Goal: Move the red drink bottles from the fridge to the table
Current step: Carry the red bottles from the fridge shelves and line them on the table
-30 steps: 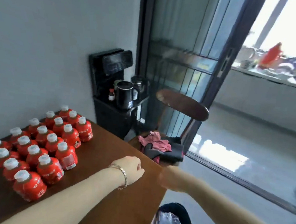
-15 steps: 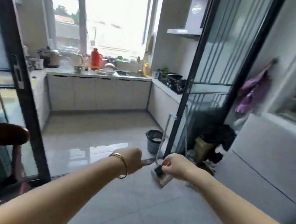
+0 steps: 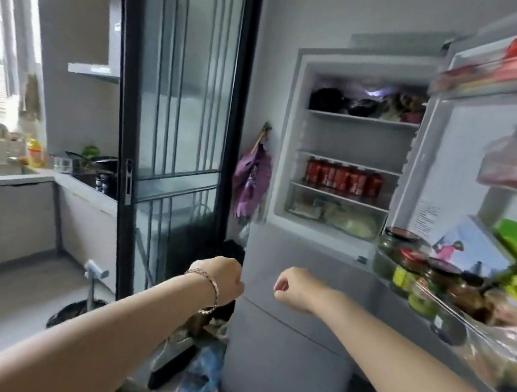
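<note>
The left hand point(image 3: 222, 280) and right hand point(image 3: 295, 290) are curled into empty fists, side by side, near the open fridge point(image 3: 293, 250); red bottles point(image 3: 343, 177) line a far shelf point(image 3: 340, 196) inside.

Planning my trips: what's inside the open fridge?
Red drink bottles line the third shelf, dark bags the top one, pale food the drawer. Anything behind the front row is hidden.

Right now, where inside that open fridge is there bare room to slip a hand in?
The shelf between the dark bags above and the red drink bottles below is bare. The bottle row and the door's jars are crowded.
</note>
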